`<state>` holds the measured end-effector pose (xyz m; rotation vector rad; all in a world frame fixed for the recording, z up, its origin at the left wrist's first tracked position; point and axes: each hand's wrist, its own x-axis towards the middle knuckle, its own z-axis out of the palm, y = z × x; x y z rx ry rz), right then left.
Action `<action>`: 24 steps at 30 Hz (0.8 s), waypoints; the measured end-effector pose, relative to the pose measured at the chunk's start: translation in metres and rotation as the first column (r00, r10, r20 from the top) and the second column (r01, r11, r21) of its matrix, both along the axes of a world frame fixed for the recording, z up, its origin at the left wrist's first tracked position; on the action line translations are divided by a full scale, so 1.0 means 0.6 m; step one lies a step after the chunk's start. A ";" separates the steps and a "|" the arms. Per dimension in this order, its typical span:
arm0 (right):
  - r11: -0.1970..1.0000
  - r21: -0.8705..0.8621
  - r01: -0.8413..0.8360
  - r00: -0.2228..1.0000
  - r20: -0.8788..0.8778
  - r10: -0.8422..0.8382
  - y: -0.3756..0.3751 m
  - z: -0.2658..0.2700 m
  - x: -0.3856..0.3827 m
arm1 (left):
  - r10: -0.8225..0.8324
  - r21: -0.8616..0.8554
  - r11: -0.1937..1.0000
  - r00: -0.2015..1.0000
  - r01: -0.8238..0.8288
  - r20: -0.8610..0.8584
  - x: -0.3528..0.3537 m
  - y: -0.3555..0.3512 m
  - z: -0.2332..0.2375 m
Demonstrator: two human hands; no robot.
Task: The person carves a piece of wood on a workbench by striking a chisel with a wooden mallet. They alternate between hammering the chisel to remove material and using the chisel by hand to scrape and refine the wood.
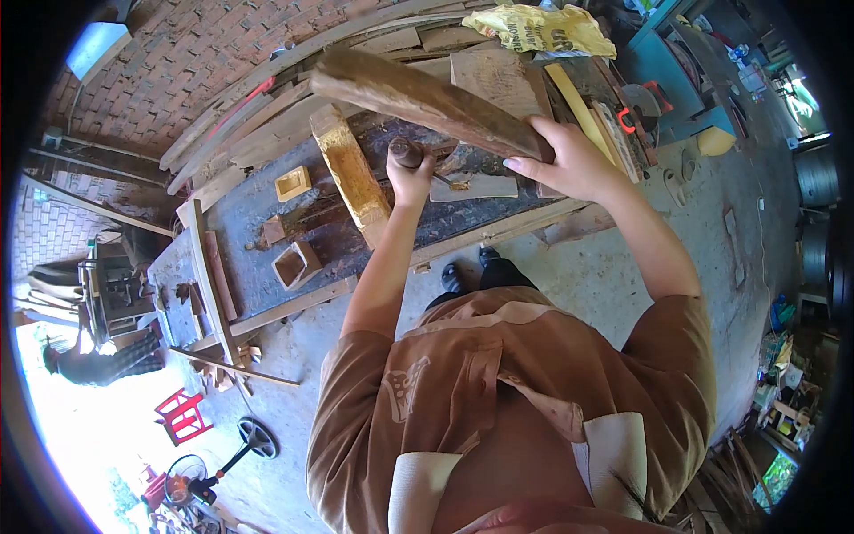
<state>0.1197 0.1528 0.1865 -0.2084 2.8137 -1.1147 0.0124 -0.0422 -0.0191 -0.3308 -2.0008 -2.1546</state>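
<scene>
The left hand point(412, 178) is shut tight on a tool with a dark, round handle point(406, 153). The right hand point(572, 162) is curled on the near end of a thick wood club point(418, 95), thumb along its side.

From the right fingers, the club's long way goes off to 10 o'clock. Its middle is over past the dark handle, at about 1 o'clock from it, and I can't tell how high up it is. The tool's thin part points to 4 o'clock, at a flat bit of pale wood point(489, 187). That wood is at 3 o'clock from the left hand, which is nearer to the tool's tip than the right one.

A long, rough block point(349, 171) is at 9 o'clock from the left hand. At 8 o'clock, farther off, there is a little wood box point(311, 255) on the dark table point(342, 255).

Up at 12 o'clock from the right hand is a yellow bag point(543, 34). Its big letters look like "UR", but I can't read the rest. The pale print point(406, 389) on the brown shirt point(369, 436) has no word I can read.
</scene>
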 end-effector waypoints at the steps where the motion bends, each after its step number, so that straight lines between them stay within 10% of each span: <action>1: 1.000 0.000 0.002 1.000 0.001 -0.002 -0.001 -0.008 -0.001 | -0.002 0.000 1.000 1.000 0.002 0.001 0.001 0.003 0.000; 5: 0.997 -0.031 -0.068 0.993 -0.094 0.065 -0.007 -0.052 0.008 | -0.024 0.032 0.999 0.999 0.026 -0.046 0.012 0.008 0.002; 7: 0.920 0.389 -0.052 0.991 -0.094 0.096 -0.002 -0.061 0.014 | -0.035 -0.036 0.999 0.996 0.033 -0.080 0.020 0.008 0.017; 9: 0.927 0.371 -0.060 0.998 0.029 0.053 0.011 -0.057 0.015 | 0.067 0.258 0.964 0.997 -0.058 -0.027 0.025 0.016 0.032; 13: 0.963 0.249 0.103 0.990 0.065 -0.123 0.025 -0.069 0.019 | 0.134 -0.078 0.988 0.991 -0.132 0.027 0.031 -0.011 0.033; 17: 0.982 0.065 0.180 0.971 0.148 -0.188 0.058 -0.177 0.030 | 0.131 0.012 0.991 0.991 -0.131 0.035 0.028 -0.016 0.008; 24: 0.938 0.295 0.180 0.911 0.310 -0.272 0.052 -0.339 0.065 | 0.151 0.135 0.978 0.987 -0.157 0.056 0.047 -0.043 -0.012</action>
